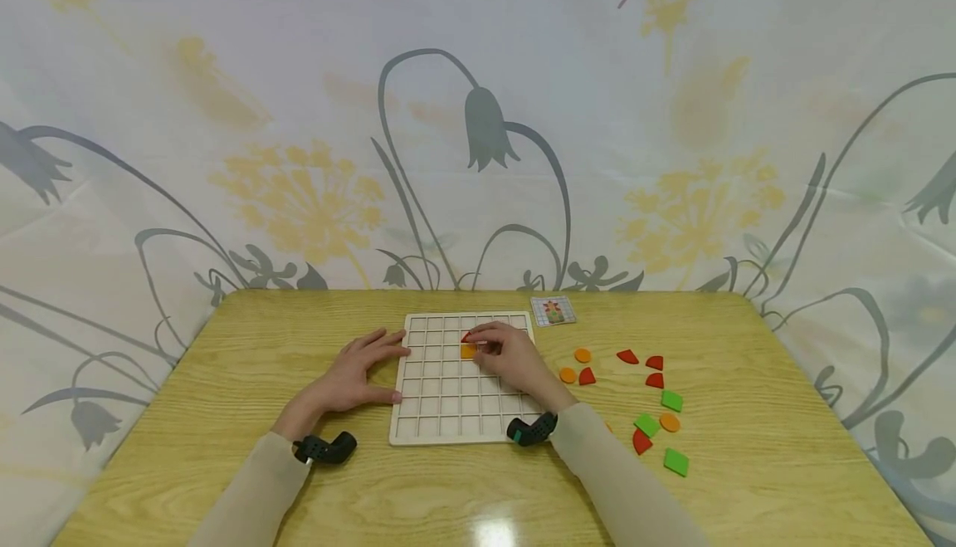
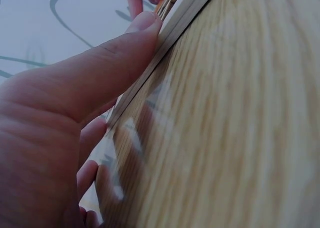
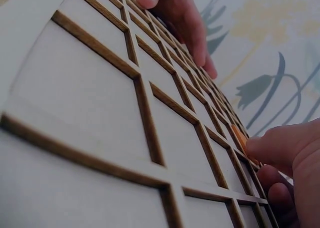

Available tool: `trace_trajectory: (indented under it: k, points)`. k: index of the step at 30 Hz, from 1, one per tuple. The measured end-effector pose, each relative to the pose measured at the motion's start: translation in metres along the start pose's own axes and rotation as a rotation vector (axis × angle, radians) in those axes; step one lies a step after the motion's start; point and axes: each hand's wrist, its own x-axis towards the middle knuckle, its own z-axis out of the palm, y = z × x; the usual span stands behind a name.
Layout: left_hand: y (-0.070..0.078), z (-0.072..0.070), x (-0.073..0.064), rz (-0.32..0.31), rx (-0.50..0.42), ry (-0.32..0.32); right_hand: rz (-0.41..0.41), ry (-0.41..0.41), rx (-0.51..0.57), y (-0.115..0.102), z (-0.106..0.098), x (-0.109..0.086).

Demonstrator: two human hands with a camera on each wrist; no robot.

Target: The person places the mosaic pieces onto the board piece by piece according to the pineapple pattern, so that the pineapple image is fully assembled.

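A pale wooden grid board [image 1: 436, 406] lies on the table. My left hand [image 1: 354, 377] rests at its left edge, fingers spread and fairly straight, with fingertips and thumb touching the rim. Over the upper middle of the grid, my right hand [image 1: 511, 356] has bent fingers. Its fingertips are at a small red piece [image 1: 466, 337], which they partly cover. Just below that lies an orange piece [image 1: 468, 351], with the right thumb [image 3: 260, 148] close against it in the right wrist view. Whether the fingers pinch either piece is hidden.
Behind the board's right corner lies a picture card [image 1: 553, 310]. To the right are loose orange discs [image 1: 582, 355], red wedge pieces [image 1: 628, 357] and green tiles [image 1: 676, 462], several in all. A flower-printed cloth [image 1: 478, 198] hangs behind the table.
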Motion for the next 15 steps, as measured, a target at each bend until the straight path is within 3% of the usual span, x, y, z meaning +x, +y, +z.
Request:
trace_trajectory:
  k: [10, 15]
  points:
    - [0.0008, -0.0015, 0.0, 0.009, 0.0, 0.001, -0.015, -0.009, 0.026, 0.0022, 0.0009, -0.0001]
    - [0.0008, 0.0001, -0.0004, 0.011, -0.01, -0.003, 0.063, -0.007, 0.12, 0.0005, -0.0063, -0.0015]
